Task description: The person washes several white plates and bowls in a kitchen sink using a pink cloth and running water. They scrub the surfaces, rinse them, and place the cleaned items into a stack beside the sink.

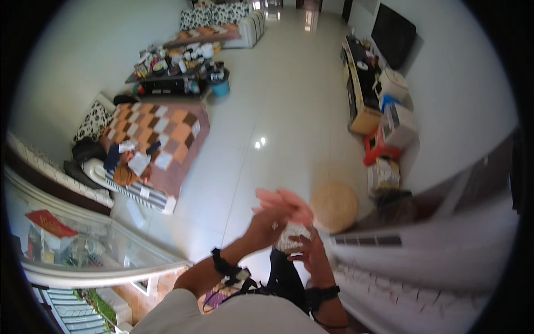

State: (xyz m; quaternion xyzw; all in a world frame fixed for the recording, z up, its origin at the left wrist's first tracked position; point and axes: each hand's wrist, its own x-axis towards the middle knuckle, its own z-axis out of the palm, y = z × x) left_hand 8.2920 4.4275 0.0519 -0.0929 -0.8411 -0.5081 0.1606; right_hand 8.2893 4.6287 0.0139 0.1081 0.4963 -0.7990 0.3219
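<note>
In front of my waist, my left hand holds the near side of a pink thing. It has several rounded lobes, like petals or glove fingers, that point away from me. My right hand is curled around a whitish, rough-textured, roundish object just below the pink thing. The two objects touch or overlap. I cannot tell whether they are joined. My fingers hide part of both. Each wrist wears a dark strap.
A round woven stool stands beyond my right hand. To the left is a sofa with a checked cover, and past it a cluttered low table. A TV cabinet and boxes line the right wall. A glass sliding door is near left.
</note>
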